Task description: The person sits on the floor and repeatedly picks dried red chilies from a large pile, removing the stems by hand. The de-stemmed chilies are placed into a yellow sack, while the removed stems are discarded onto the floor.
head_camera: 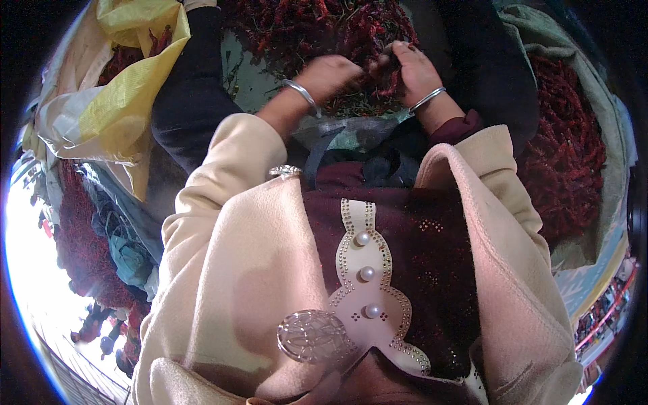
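Observation:
A heap of dried red chili peppers (pixel 288 30) with green stems and bits lies between my legs, on a greyish sheet (pixel 253 86). My left hand (pixel 331 76), a silver bangle at its wrist, is at the near side of the heap, fingers curled and blurred. My right hand (pixel 417 68), also with a bangle, faces it a short way off, thumb raised. Red chilies (pixel 389 86) show just beside the right hand's fingers. Blur and overlap hide whether either hand grips any of them.
A yellow and white woven plastic bag (pixel 126 111) with chilies inside stands on the left. On the right, an open grey-green sack (pixel 562 30) holds many red chilies (pixel 562 152). More red chilies (pixel 81 238) lie at lower left, beside a teal plastic bag (pixel 130 258).

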Demonstrator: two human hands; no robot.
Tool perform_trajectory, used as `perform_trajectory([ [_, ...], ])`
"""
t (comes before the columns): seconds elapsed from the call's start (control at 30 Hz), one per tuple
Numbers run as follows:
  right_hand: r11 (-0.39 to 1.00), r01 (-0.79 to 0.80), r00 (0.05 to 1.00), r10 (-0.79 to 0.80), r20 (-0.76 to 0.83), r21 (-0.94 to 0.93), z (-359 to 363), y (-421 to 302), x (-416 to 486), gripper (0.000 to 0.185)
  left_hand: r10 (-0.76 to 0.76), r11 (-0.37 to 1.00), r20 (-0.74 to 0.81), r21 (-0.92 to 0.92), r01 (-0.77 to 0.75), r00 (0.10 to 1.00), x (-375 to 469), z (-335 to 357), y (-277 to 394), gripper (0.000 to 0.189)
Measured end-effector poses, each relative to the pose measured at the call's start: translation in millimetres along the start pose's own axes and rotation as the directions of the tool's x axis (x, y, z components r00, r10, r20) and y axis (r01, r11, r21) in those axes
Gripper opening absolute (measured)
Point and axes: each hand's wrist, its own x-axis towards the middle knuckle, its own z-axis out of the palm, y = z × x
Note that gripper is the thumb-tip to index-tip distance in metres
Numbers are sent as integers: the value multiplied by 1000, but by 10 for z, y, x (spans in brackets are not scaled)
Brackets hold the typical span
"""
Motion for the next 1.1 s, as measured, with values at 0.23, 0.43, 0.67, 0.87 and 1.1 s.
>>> perform_trajectory([
  [0.23, 984, -46, 986, 17, -163, -173, 139, -99, -68, 15, -29, 518, 35, 855, -15, 999, -134, 32, 110, 30],
  [0.43, 985, -99, 993, 87, -85, -142, 16, -67, -70, 13, -72, 525, 76, 851, -27, 994, -122, -106, -12, 24],
  [0.67, 921, -148, 989, 128, -78, -360, 17, -32, -42, 12, -80, 881, 28, 470, 57, 996, -410, -486, 277, 21],
  [0.87, 863, -208, 973, 232, -6, -461, 194, -49, -147, 21, -101, 995, 45, 13, 101, 994, -518, -297, 355, 20],
  [1.1, 922, 18, 959, 93, 267, -388, 105, -18, -128, 28, -136, 988, 171, -49, 146, 976, -275, 43, 384, 16],
])
